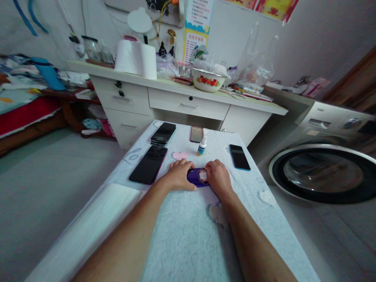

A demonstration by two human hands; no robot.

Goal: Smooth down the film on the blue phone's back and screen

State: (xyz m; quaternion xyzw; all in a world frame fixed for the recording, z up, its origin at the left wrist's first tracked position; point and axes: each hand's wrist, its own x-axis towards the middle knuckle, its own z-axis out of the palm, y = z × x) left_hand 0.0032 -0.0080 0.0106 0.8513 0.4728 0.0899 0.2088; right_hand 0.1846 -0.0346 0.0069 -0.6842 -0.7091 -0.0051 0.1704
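A purple phone [192, 178] lies sideways on the cloth-covered table, with a pale, dark-edged patch [203, 175] on its upper face. My left hand [179, 175] grips its left end, thumb on the near edge and fingers on the far one. Over the right end my right hand [219, 177] is closed, its bent fingers at the patch; whether they also pinch something small is hidden. Just beyond stands a small white-capped bottle [201, 148] with a blue and yellow label. A large black-screened phone [149, 164] lies to the left of my left hand.
More phones lie around: a stack [163, 134] at back left, a brownish one [196, 134] at the back, a blue-edged one [240, 157] at right. A white folded sheet [96, 219] covers the left edge. Beyond are a drawer desk [188, 102] and a washing machine [323, 129].
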